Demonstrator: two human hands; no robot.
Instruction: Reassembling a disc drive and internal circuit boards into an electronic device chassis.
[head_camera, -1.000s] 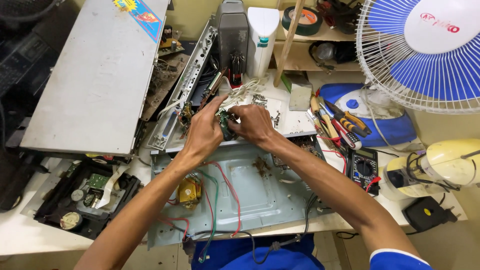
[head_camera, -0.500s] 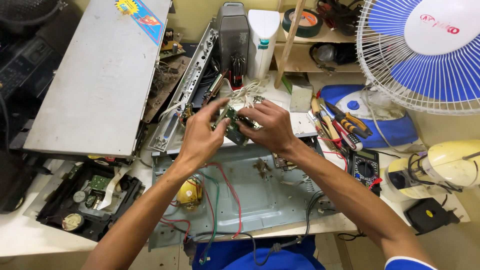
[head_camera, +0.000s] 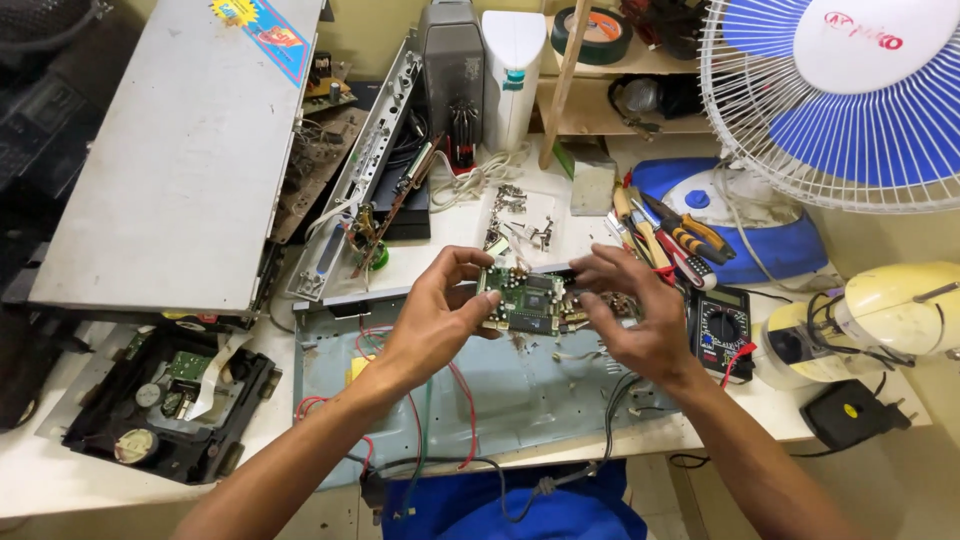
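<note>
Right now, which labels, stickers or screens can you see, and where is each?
Sticker: top corner of the grey metal cover, far left; slanted rectangle, blue, yellow, red.
Fan badge: hub of the blue fan, top right; white round, red print.
Multimeter screen: right of the right hand; small grey rectangle.

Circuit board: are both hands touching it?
Touching. The head view shows left hand fingers gripping the green circuit board's left edge, and right hand fingers pinching its right edge.
</note>
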